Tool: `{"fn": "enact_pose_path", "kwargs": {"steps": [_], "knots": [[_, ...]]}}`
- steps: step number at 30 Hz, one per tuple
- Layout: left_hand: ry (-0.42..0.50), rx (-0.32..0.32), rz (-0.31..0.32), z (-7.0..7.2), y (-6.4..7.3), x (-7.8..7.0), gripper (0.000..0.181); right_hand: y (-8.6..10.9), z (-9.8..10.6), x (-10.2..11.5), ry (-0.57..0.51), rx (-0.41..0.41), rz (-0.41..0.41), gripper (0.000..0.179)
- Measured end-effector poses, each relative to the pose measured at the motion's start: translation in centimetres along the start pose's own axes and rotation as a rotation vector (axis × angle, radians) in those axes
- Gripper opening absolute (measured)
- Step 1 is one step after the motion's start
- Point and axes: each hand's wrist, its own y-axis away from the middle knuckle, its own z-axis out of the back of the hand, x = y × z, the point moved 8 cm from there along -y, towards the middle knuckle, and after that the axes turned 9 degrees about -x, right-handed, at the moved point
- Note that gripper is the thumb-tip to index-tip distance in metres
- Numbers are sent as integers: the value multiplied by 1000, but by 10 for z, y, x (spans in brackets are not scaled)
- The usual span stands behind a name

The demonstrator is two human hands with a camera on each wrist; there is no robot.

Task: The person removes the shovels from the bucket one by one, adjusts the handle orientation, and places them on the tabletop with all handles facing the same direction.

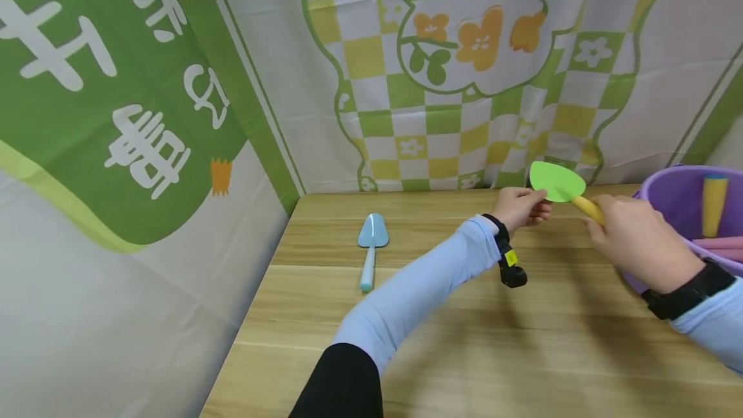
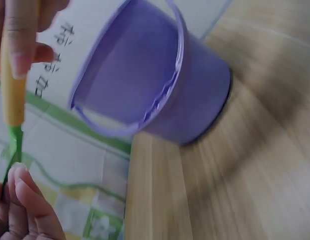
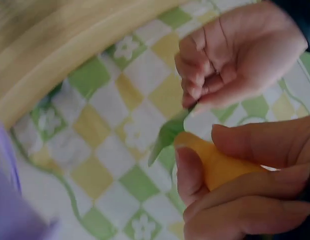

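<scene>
A toy trowel with a green blade (image 1: 557, 181) and a yellow handle (image 1: 588, 209) is held in the air above the table's back part. My right hand (image 1: 644, 237) grips the yellow handle, fingers curled round it in the right wrist view. With thumb and fingertips, my left hand (image 1: 520, 207) pinches the edge of the green blade; the same pinch shows in the right wrist view, left hand (image 3: 235, 60). A light blue toy trowel (image 1: 371, 247) lies on the table to the left, blade toward the back, apart from both hands.
A purple bucket (image 1: 667, 179) stands at the right, close by my right hand. Inside it are a yellow handle with a blue end (image 1: 714, 205) and pink pieces (image 1: 720, 244). A printed cloth (image 1: 325, 115) hangs behind the wooden table (image 1: 464, 340).
</scene>
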Motion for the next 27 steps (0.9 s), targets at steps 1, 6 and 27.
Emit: {"fn": "enact_pose_path", "kwargs": {"steps": [1, 6, 27], "knots": [[-8, -26, 12, 7, -2, 0, 22, -1, -6, 5, -20, -10, 17, 16], [-97, -108, 46, 43, -10, 5, 18, -3, -43, 22, -154, 129, 9, 16], [-487, -88, -6, 159, -27, 16, 19, 2, -170, 64, -710, 642, -394, 64]]}}
